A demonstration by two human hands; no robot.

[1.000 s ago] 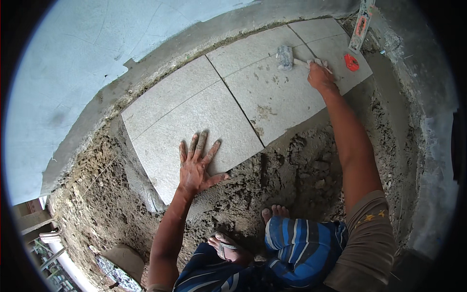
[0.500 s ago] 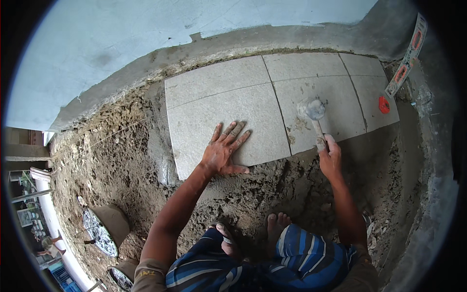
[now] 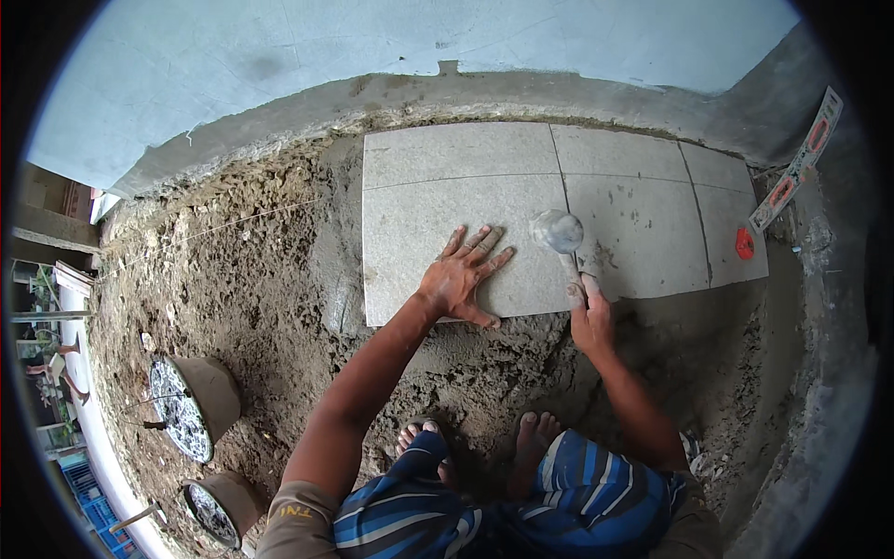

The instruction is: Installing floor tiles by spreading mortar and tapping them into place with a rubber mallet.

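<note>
My left hand (image 3: 456, 282) lies flat with fingers spread on the near edge of a pale grey floor tile (image 3: 419, 228). My right hand (image 3: 591, 321) is wrapped round the handle of a mallet (image 3: 557, 230). Its rounded, mortar-smeared head is over the right edge of that tile, close to the joint; whether it touches the surface I cannot tell. A second tile (image 3: 652, 210) lies to the right, with muddy smudges on it, and a narrower tile (image 3: 731, 210) follows beyond. A thin string (image 3: 251, 217) runs across the tiles and out over the soil.
Wet mortar (image 3: 340, 270) borders the left tile. A spirit level (image 3: 799, 168) leans at the far right, near a small red object (image 3: 744, 243). Two buckets (image 3: 212, 391) stand on rough soil at the left. A wall (image 3: 372, 56) closes off the far side; another person (image 3: 70, 373) is in the left background.
The mallet has moved left from the second tile to the right edge of the left tile. My left hand stays flat on the left tile. The whole view has shifted.
</note>
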